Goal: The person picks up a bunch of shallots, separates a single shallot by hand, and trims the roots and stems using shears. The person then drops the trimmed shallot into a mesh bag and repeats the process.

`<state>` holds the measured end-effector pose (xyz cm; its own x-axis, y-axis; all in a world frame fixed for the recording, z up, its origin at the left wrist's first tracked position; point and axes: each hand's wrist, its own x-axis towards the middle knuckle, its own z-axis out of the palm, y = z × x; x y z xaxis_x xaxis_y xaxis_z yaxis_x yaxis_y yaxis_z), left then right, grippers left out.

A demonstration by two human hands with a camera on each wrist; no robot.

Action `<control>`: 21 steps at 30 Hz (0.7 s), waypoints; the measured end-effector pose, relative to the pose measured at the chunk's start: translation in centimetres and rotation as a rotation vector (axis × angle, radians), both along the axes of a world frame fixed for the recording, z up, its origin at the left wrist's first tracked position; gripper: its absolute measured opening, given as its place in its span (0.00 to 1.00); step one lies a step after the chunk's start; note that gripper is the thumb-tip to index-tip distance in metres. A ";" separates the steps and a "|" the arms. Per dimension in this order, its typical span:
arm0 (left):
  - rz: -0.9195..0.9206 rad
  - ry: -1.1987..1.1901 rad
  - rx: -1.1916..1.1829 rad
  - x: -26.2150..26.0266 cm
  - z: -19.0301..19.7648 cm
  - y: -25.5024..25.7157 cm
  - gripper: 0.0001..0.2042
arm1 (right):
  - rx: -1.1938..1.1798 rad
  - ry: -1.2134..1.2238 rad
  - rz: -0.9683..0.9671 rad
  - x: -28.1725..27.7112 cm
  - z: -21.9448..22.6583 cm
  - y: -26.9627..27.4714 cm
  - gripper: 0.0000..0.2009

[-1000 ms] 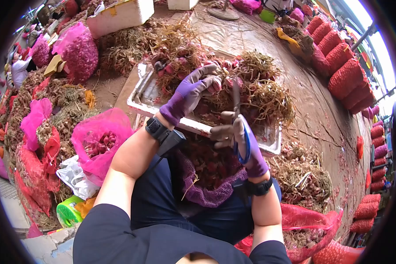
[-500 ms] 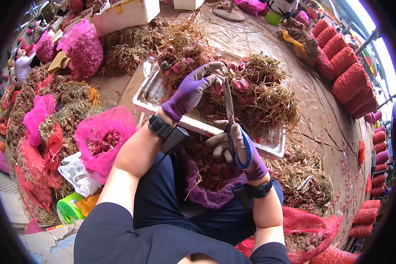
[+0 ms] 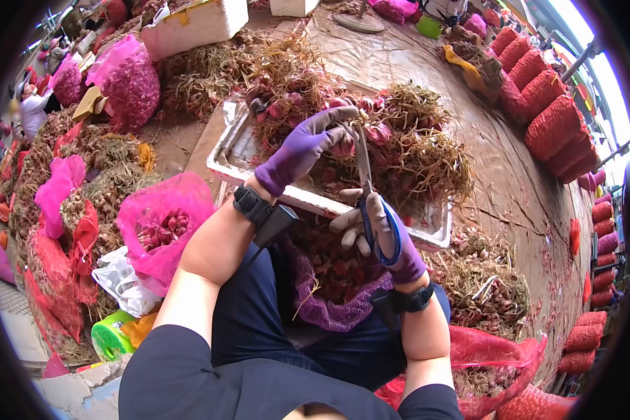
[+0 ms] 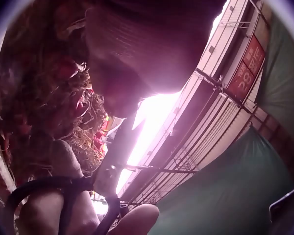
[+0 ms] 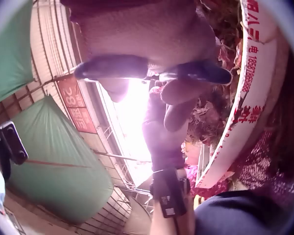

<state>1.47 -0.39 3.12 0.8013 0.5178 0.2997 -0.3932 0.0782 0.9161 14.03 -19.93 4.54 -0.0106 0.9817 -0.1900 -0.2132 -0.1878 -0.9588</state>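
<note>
My left hand [image 3: 306, 145], in a purple and grey glove, grips a pinkish-red shallot [image 3: 344, 145] over the white foam tray [image 3: 313, 201]. Its fingers hide part of the bulb. My gloved right hand [image 3: 392, 245] holds scissors [image 3: 364, 166] by their blue handles, the blades pointing up to the left hand's fingertips. The scissors' pivot [image 4: 108, 177] shows in the left wrist view, with the blade tips behind the left hand. A heap of dry-stemmed shallots [image 3: 416, 157] fills much of the tray.
Between the knees sits a purple mesh bag [image 3: 332, 315] with shallots inside. At left are a pink mesh bag [image 3: 164, 192], a white plastic bag [image 3: 126, 280] and a green container [image 3: 110, 334]. Another shallot heap [image 3: 486, 287] lies at right, and full red sacks [image 3: 553, 126] line the far right.
The scissors have moved left, their blades coming from beside the left hand to its fingertips. The left hand keeps its hold on the shallot and has shifted slightly.
</note>
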 end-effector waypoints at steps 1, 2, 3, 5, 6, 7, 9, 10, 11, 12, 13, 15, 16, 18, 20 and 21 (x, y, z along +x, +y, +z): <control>-0.072 0.005 0.019 0.0 0.1 -0.1 0.22 | -0.002 0.001 -0.003 -0.1 0.2 0.2 0.31; -0.073 0.035 0.006 0.1 0.2 -0.6 0.23 | -0.009 -0.061 -0.128 -0.3 0.5 0.4 0.27; -0.075 0.035 0.004 0.3 0.1 -0.8 0.23 | -0.017 -0.123 -0.253 -0.5 0.7 0.6 0.24; -0.079 0.083 0.017 0.7 -0.1 -1.5 0.23 | 0.227 -0.238 -0.505 -0.2 -1.5 1.2 0.26; -0.074 0.078 -0.022 1.0 0.0 -2.1 0.23 | 0.356 -0.419 -0.582 0.1 -2.4 1.4 0.26; -0.082 0.081 -0.028 1.0 0.0 -2.6 0.23 | 0.485 -0.603 -0.656 0.5 -2.9 1.5 0.26; -0.110 0.164 -0.049 1.2 0.7 -3.8 0.23 | 0.472 -0.733 -0.674 0.8 -2.4 1.3 0.25; -0.132 0.173 -0.061 1.4 0.2 -3.9 0.23 | 0.462 -0.724 -0.677 0.7 -2.4 1.3 0.25; -0.140 0.177 -0.067 1.7 0.0 -4.4 0.23 | 0.452 -0.714 -0.681 0.6 -2.5 1.3 0.25; -0.109 0.173 -0.104 2.1 -0.2 -5.0 0.23 | 0.465 -0.686 -0.698 0.6 -2.9 1.4 0.25; -0.076 0.169 -0.138 2.4 -0.3 -5.4 0.23 | 0.458 -0.686 -0.703 0.7 -2.9 1.2 0.25; -0.074 0.165 -0.135 2.5 -0.6 -5.6 0.23 | 0.421 -0.683 -0.682 1.0 -2.7 1.0 0.24; -0.067 0.158 -0.128 2.6 -0.8 -5.7 0.23 | 0.422 -0.645 -0.677 1.3 -3.0 1.1 0.24; -0.062 0.154 -0.123 2.6 -1.0 -5.8 0.23 | 0.392 -0.604 -0.685 1.2 -2.5 1.2 0.24; -0.028 0.161 -0.097 2.8 -1.0 -6.0 0.22 | 0.362 -0.566 -0.694 1.2 -2.4 1.1 0.24; -0.030 0.161 -0.098 2.8 -1.1 -6.0 0.22 | 0.382 -0.681 -0.717 1.1 -2.4 1.1 0.23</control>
